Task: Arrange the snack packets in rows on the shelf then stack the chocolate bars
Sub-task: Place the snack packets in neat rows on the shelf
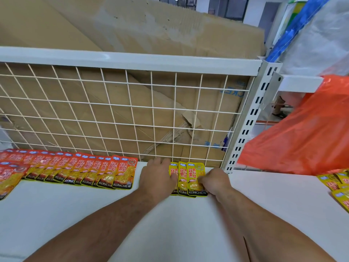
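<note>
While leaning both bare forearms over the white shelf (170, 224), presses the left hand (156, 176) flat, fingers straight and close together, thumb side on the left edge of the yellow packets (188, 176). Pinches the right edge of the top packet of that set with the right hand (214, 181), fingers curled in toward the thumb. Between the two hands, three such packets, overlapped like tiles, black bands nearest.

Just left of the left hand, parted from it by a strip of bare shelf, a long overlapped row of orange packets (85, 171). Further left and slightly nearer, the start of a second row (9, 178) of the same. Well to the right of the right hand, at the frame edge, a loose heap (338, 186) of more yellow ones. Beyond that heap, an orange plastic bag (302, 133), slumped; contents impossible to tell.

Straight ahead of both hands, a white wire grid (113, 110) as back wall, with a slotted upright (251, 118) at its right end. Behind the grid, flattened brown cardboard (132, 35).
</note>
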A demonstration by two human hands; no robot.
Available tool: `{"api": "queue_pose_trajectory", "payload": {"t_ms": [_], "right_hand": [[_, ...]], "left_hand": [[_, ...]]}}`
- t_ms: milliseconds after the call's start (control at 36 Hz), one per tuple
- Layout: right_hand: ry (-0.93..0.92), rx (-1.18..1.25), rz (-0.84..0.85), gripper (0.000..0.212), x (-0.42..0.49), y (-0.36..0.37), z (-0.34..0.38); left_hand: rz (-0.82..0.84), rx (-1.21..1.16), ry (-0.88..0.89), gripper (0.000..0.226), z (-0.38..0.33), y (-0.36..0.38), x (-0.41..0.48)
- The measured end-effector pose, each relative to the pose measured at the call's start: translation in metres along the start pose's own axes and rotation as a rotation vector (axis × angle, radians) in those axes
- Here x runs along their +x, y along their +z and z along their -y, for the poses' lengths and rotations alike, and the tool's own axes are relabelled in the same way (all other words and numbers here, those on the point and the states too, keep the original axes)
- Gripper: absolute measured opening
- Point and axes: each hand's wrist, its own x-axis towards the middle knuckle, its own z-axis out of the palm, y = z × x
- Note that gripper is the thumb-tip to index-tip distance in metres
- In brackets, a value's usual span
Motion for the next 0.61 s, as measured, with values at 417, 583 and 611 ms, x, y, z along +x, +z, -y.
{"api": "queue_pose_trajectory", "payload": {"t_ms": [417,583,611], "right_hand": [[-0.042,-0.271,-0.102,0.02,-0.005,0.002,0.007],[-0.084,-0.285,-0.154,0.017,-0.014,0.005,0.002],[-0.092,-0.291,-0.166,0.018,-0.018,0.005,0.002]], "left_hand": [[0.031,0.048,0.011,0.043,0.009,-0.007,-0.007],[0.053,0.06,0.126,0.045,0.006,-0.008,-0.008],[0.052,0.062,0.146,0.046,0.005,-0.008,-0.008]]}}
